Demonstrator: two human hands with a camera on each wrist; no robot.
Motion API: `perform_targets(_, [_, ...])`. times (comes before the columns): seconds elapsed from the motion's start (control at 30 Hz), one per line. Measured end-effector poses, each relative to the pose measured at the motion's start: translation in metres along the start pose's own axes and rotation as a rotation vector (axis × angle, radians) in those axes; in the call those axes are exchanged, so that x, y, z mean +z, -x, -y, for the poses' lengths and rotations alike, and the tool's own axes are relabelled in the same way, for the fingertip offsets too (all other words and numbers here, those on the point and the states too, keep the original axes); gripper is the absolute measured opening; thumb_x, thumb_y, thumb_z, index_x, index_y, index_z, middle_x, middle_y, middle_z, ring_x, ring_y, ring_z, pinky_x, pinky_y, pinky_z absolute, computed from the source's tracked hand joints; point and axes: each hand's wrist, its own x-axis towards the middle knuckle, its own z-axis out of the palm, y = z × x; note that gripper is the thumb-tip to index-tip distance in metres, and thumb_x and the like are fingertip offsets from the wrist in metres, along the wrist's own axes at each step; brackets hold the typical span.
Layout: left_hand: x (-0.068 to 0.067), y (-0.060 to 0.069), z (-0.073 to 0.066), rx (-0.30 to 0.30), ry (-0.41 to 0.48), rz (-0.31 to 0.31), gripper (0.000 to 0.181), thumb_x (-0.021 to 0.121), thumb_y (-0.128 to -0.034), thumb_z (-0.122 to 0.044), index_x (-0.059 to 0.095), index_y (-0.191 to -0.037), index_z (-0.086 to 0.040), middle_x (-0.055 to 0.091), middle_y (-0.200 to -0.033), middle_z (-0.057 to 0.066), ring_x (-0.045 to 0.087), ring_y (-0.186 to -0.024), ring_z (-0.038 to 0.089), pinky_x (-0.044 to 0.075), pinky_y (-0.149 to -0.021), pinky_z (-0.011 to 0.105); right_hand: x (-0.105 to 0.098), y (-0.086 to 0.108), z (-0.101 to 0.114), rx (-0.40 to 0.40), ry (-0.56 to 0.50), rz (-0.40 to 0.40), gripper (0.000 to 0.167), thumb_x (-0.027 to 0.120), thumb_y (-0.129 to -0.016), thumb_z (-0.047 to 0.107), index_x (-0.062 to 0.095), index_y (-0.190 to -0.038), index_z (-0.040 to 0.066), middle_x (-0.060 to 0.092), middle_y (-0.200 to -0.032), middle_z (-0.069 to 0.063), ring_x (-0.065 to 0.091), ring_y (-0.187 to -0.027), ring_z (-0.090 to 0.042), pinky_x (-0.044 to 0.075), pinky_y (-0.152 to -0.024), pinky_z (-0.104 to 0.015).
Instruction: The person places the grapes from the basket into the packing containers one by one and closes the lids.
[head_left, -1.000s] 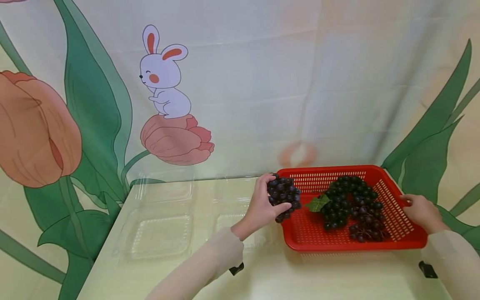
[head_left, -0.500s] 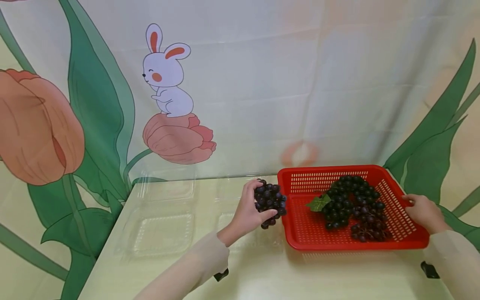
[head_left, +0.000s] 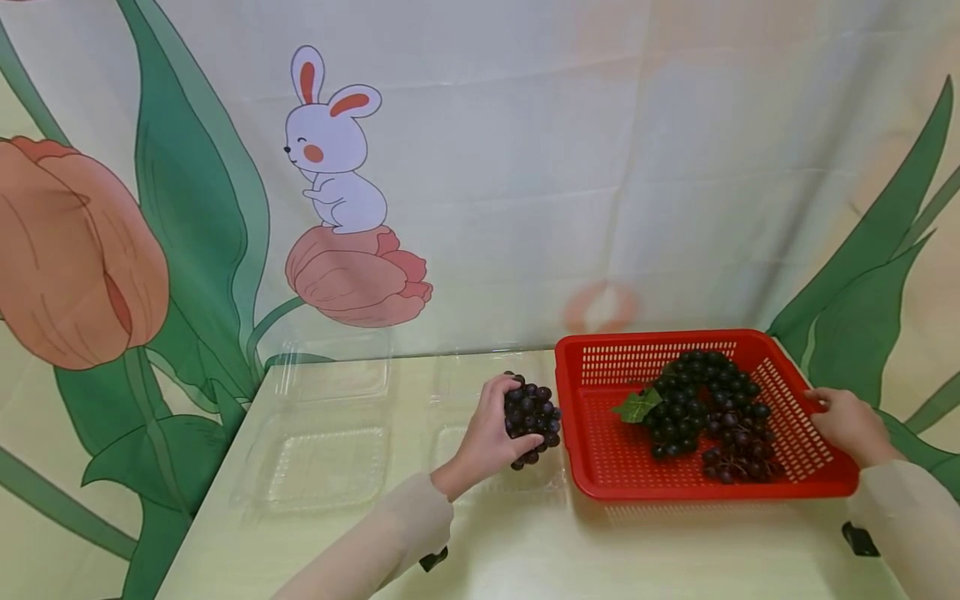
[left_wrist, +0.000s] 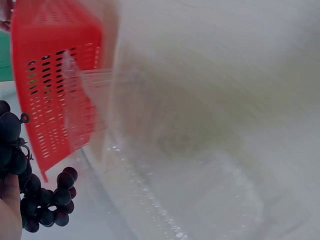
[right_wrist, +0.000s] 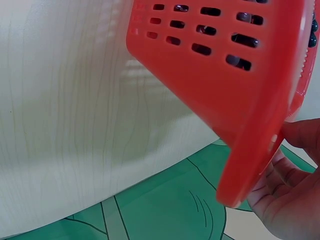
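A dark purple grape bunch (head_left: 531,417) is gripped in my left hand (head_left: 491,433), just left of the red basket (head_left: 712,492) and above a clear plastic container (head_left: 450,442). The left wrist view shows the bunch (left_wrist: 47,205) at its lower left, with part of the hand (left_wrist: 10,212) against it. My right hand (head_left: 851,427) holds the basket's right rim, thumb and fingers around the edge in the right wrist view (right_wrist: 292,185). Inside the basket lie dark green grapes (head_left: 675,408) with a leaf (head_left: 637,406) and a reddish-purple bunch (head_left: 738,446).
Another clear container (head_left: 326,467), its lid raised at the back, stands on the left part of the pale table (head_left: 570,558). Behind the table hangs a curtain (head_left: 510,167) printed with tulips and a rabbit.
My left hand has moved left and slightly down with the purple bunch, from over the basket's left rim to beside it. The right hand still holds the rim.
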Motion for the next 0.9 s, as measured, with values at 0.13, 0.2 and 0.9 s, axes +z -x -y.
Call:
perform_targets(0.13, [0.005, 0.002, 0.007, 0.011, -0.015, 0.017, 0.070, 0.075, -0.0689, -0.017, 0.032, -0.123, -0.008, 0.027, -0.136, 0.009, 0.038, -0.120, 0.027, 0.035, -0.098, 0.043, 0.000, 0.000, 0.000, 0.000, 0.001, -0.002, 0.048, 0.044, -0.081, 0.003, 0.035, -0.124, -0.014, 0.043, -0.109, -0.039, 0.052, -0.071, -0.028, 0.048, -0.054, -0.033])
perform_targets(0.2, [0.008, 0.003, 0.010, 0.020, -0.027, 0.019, 0.069, 0.075, -0.0688, -0.016, 0.032, -0.123, -0.008, 0.027, -0.135, 0.011, 0.039, -0.120, 0.028, 0.035, -0.098, 0.043, 0.000, -0.001, -0.001, 0.006, -0.010, 0.004, 0.048, 0.044, -0.081, 0.003, 0.034, -0.125, -0.014, 0.042, -0.110, -0.039, 0.053, -0.072, -0.029, 0.049, -0.055, -0.034])
perform_targets(0.9, [0.033, 0.004, 0.039, 0.014, -0.152, 0.040, 0.070, 0.075, -0.0678, -0.019, 0.034, -0.123, -0.007, 0.027, -0.136, 0.012, 0.040, -0.121, 0.031, 0.035, -0.098, 0.042, 0.001, 0.000, -0.001, 0.021, -0.014, 0.002, 0.047, 0.044, -0.082, 0.002, 0.033, -0.125, -0.014, 0.041, -0.111, -0.040, 0.053, -0.072, -0.030, 0.050, -0.055, -0.035])
